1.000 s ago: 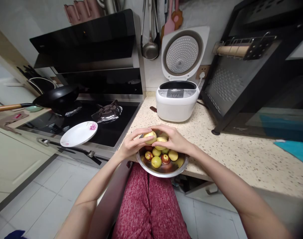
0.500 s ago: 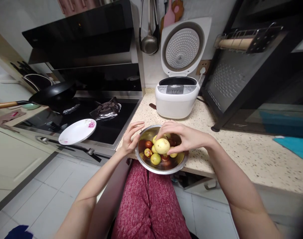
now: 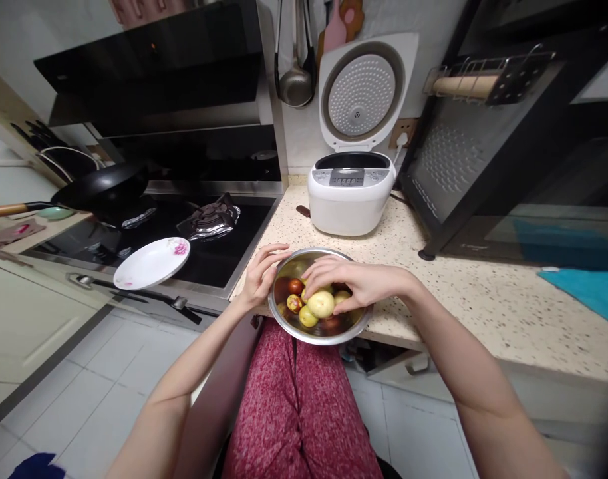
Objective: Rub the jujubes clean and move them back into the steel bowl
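Note:
A steel bowl [image 3: 320,341] at the counter's front edge contains several jujubes, some yellow-green, some reddish brown, one mottled [image 3: 294,304]. My right hand [image 3: 356,283] reaches into it from the right, thumb and fingers around a pale yellow-green jujube [image 3: 320,304] low among the others. Part of the fruit behind is hidden by those fingers. At the bowl's left rim is my left hand [image 3: 261,276], its fingers stretched and apart from the thumb, with nothing in it. Whether it presses on the rim, I cannot tell.
Behind the bowl stands a white rice cooker [image 3: 351,206] with its lid raised. To the left, a white plate [image 3: 152,264] sits by the front of the stove [image 3: 254,229], and a black wok [image 3: 102,189] is farther back. A black rack [image 3: 454,166] rises on the right.
My right hand has lowered the pale jujube a little deeper into the bowl. My left hand stays by the rim. The whole view has shifted slightly.

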Demonstrator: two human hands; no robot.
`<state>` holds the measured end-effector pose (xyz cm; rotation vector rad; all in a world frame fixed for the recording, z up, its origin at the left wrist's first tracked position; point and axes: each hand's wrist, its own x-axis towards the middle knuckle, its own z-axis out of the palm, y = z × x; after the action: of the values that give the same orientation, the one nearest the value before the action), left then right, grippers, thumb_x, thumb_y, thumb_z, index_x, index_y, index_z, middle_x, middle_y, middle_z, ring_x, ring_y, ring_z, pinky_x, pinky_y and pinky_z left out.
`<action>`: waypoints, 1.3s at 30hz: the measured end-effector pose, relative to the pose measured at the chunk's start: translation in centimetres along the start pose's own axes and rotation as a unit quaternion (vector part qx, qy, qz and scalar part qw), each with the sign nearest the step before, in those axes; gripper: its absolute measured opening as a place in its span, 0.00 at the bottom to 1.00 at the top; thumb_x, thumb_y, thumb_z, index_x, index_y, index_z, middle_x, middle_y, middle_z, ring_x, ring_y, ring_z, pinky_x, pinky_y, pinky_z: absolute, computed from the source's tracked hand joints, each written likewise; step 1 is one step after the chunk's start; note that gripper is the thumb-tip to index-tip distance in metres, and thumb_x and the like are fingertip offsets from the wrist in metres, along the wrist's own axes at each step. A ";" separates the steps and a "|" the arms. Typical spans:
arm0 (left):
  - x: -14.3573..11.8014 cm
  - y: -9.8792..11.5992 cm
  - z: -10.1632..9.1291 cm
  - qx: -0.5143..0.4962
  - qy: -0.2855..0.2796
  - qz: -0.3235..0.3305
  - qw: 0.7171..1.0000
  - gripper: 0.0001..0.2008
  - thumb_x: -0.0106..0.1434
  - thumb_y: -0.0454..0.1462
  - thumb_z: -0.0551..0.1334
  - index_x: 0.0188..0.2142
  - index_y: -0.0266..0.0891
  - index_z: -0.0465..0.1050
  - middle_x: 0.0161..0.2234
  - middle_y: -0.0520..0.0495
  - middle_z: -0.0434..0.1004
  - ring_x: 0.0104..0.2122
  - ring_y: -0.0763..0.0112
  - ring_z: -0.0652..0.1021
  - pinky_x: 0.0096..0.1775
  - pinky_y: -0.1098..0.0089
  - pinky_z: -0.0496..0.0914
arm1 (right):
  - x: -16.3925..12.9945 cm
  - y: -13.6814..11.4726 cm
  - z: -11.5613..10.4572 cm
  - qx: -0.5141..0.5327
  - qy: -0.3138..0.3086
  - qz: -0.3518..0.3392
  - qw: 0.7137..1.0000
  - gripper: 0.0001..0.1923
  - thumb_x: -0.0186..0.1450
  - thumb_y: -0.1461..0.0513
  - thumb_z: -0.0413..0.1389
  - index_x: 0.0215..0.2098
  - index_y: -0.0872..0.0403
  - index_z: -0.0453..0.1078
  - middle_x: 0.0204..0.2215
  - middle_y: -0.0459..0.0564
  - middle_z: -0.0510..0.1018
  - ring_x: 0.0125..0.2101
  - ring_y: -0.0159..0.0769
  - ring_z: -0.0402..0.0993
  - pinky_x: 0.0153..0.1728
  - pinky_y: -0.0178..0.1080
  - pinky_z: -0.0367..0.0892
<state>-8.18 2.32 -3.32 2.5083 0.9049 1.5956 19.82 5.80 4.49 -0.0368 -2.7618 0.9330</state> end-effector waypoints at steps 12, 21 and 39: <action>0.1 0.2 -0.1 0.013 -0.011 -0.002 1.000 0.21 0.79 0.43 0.49 0.56 0.40 0.78 0.54 0.38 0.78 0.55 0.59 0.79 0.56 0.53 0.76 | 0.1 0.2 0.1 0.051 0.009 -0.010 0.999 0.27 0.61 0.58 0.72 0.58 0.44 0.78 0.59 0.50 0.79 0.65 0.46 0.69 0.70 0.53 0.57; 0.0 0.2 0.0 -0.008 -0.013 0.008 1.000 0.20 0.79 0.41 0.49 0.57 0.40 0.77 0.55 0.38 0.77 0.56 0.60 0.78 0.57 0.54 0.75 | -0.8 0.2 -1.7 0.097 0.079 0.031 0.992 0.22 0.66 0.54 0.68 0.58 0.49 0.78 0.58 0.53 0.80 0.60 0.44 0.74 0.64 0.49 0.66; 0.2 4.5 0.7 0.070 -0.128 0.303 0.942 0.32 0.72 0.57 0.56 0.63 0.37 0.73 0.56 0.37 0.82 0.61 0.54 0.77 0.63 0.53 0.72 | -1.2 2.6 -2.2 -0.034 0.227 0.206 0.951 0.15 0.68 0.54 0.60 0.45 0.55 0.81 0.44 0.55 0.86 0.45 0.45 0.81 0.49 0.46 0.73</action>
<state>-5.56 -1.11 -2.02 3.2075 0.2216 1.2801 21.33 9.08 4.37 -0.7651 -2.3843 0.7887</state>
